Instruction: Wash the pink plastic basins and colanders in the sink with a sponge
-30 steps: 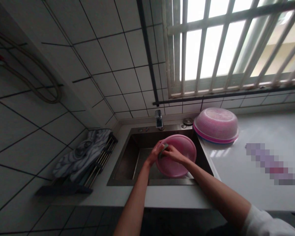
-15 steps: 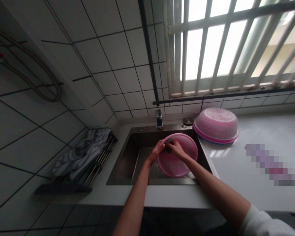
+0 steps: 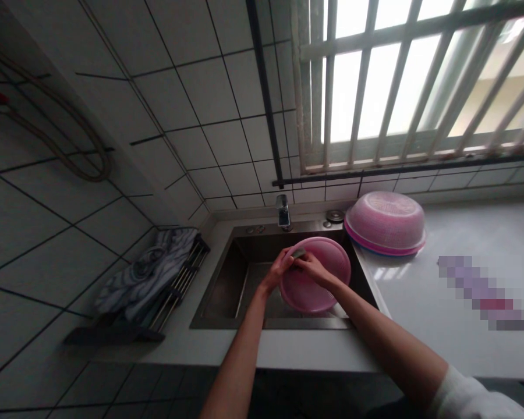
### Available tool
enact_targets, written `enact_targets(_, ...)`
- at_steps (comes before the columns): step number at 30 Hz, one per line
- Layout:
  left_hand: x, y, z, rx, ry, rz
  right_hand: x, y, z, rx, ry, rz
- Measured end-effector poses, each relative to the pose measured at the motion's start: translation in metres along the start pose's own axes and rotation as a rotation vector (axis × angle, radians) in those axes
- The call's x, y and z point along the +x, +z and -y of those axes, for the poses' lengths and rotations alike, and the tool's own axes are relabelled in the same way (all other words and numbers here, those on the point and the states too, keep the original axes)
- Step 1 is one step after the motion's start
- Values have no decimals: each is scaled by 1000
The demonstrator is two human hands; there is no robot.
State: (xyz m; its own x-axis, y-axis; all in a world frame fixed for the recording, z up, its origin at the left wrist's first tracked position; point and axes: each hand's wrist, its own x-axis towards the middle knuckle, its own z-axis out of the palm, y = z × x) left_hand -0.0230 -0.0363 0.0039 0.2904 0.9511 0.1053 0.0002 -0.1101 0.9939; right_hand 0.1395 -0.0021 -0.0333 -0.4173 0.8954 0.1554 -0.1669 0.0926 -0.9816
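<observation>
A pink plastic basin [image 3: 340,262] is tilted in the metal sink [image 3: 240,291], its inside facing me. My left hand [image 3: 278,269] is closed on the basin's left rim. Inside the basin, my right hand [image 3: 311,269] is closed against a small greenish-grey scrubbing pad [image 3: 298,253], close beside the left fingers. The pad lies near the upper left of the basin wall, and the fingers partly hide it. Behind the basin stands a chrome faucet [image 3: 283,212].
Upside-down pink basins or colanders [image 3: 384,224] are stacked on the white counter [image 3: 419,326] right of the sink. A blurred purple item [image 3: 475,285] lies farther right. At left, a striped grey cloth [image 3: 151,270] rests on a rack [image 3: 179,288]. A barred window rises behind.
My right hand and the pad have shifted slightly along the inside of the basin near the left rim. The left hand keeps its hold, and the basin has barely moved.
</observation>
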Motion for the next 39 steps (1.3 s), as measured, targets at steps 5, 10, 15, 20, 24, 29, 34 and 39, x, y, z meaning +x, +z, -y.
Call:
enact_targets(5, 0, 0, -1, 48, 12, 6, -1, -3, 1, -27, 9, -69)
enact_targets(10, -1, 0, -2, 70, 5, -7, 1, -1, -6, -64, -20, -146)
enact_targets(15, 0, -2, -3, 56, 6, 12, -2, 6, -7, -59, -19, 100)
enact_targets(20, 0, 0, -2, 66, 9, 2, 1, -4, 2, -35, -26, -228)
enact_targets(24, -2, 0, -3, 81, -4, -11, -1, 4, -1, -20, -49, 42)
enact_targets(29, -2, 1, -7, 82, 11, -11, 2, -2, -4, 1, -12, -141)
enact_targets(34, -4, -1, 2, 17, -93, 24, 7, -14, -3, -50, -42, -231)
enact_targets(39, -6, -1, 8, -93, -98, -38, 0, 2, -8, -175, -72, 109)
